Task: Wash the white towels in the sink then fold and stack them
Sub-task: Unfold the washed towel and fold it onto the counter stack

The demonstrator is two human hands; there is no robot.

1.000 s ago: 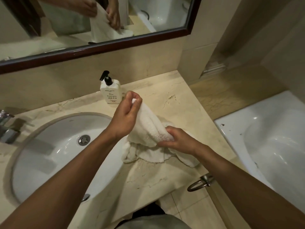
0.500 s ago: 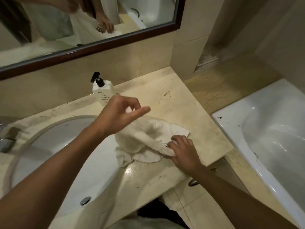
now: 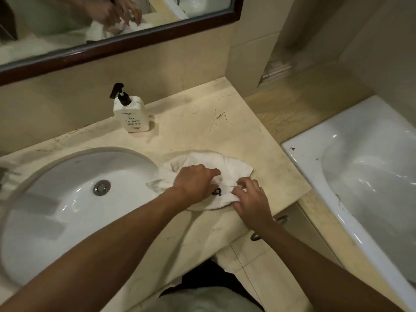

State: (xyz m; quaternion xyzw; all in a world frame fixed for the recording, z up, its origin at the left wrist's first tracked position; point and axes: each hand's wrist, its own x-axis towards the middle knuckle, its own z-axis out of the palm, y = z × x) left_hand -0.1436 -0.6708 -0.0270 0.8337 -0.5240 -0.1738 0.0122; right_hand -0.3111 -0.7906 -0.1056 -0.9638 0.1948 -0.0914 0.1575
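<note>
Left hand (image 3: 195, 183): down on the white towel (image 3: 234, 164), knuckles up, fingers curled into the cloth near its middle. One second ago this hand held a corner of the towel raised above the counter; half a second ago it hung clear above the cloth with its fingers loose. It has since come down onto the fabric. Whether it bunches the cloth or only presses it flat cannot be told.

Right hand (image 3: 252, 197): just beside the left, on the towel's near edge, fingertips pinching a fold of fabric. It has kept hold of this edge across all three views.

Towel: no longer lifted. It lies spread in a rough oval on the counter (image 3: 258, 140) under and beyond both hands, its left end reaching the rim of the sink (image 3: 56, 199). A small dark mark shows on the cloth between the two hands; its nature cannot be made out.

Beyond the hands, toward the wall, a soap dispenser (image 3: 131, 113) stands upright, well apart from the towel. To the right, past the counter's end, lies a bathtub (image 3: 360, 176).

Assessment: with the towel out of the basin and laid on the counter, washing of this piece appears finished and folding appears to be starting. No finished fold and no stack is in view. Wet cloth may cling and resist a clean crease.
</note>
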